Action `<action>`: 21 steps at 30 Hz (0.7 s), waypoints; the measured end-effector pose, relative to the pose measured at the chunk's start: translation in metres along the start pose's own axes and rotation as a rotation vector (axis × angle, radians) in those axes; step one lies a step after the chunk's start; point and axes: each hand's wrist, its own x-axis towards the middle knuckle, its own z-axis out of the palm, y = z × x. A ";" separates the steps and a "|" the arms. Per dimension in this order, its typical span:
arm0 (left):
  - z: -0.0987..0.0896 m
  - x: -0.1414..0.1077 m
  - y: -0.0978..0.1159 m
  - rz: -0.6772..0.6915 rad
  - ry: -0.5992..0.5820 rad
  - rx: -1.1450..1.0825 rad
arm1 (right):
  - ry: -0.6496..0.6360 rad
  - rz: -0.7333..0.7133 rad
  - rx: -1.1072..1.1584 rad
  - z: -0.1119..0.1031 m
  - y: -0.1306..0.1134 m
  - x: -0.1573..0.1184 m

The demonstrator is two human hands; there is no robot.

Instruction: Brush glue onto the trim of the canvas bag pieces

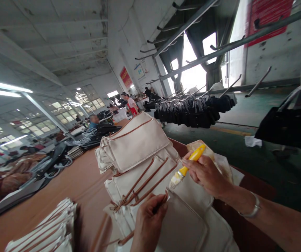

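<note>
– Where is the brush (184,170)?
– Above the cream pieces (140,140) piled by the table's right edge. It tilts, bristles down to the left, coated in something pale.

– Who holds it?
– The right hand (205,175), fingers wrapped round its yellow handle. A bracelet (255,206) circles that wrist.

– And the left hand (150,222)?
– It pinches a small brown strip (164,198) just below the bristles; whether that joins a cream piece, I can't tell.

– What lies around them?
– More brown-trimmed pieces (48,227) sit stacked toward the table's near left part, well apart from the main pile. Dark items with grey cords (87,136) lie past the table's (87,182) far left edge.

– Beyond the right edge?
– Black bags (189,115) hang in a row from a metal rack (226,47); one black bag (287,126) hangs nearer.
</note>
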 end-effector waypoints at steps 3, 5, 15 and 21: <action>0.007 -0.003 0.002 0.033 -0.032 -0.003 | -0.065 0.004 -0.043 -0.002 0.001 -0.005; 0.012 -0.006 0.002 0.064 -0.033 0.020 | -0.042 -0.018 -0.055 -0.003 0.002 -0.005; 0.036 -0.026 -0.001 0.262 0.176 0.108 | 0.061 -0.020 0.000 -0.023 -0.013 -0.006; 0.051 -0.033 -0.011 0.396 0.299 0.268 | -0.267 0.178 -0.013 -0.023 -0.022 -0.026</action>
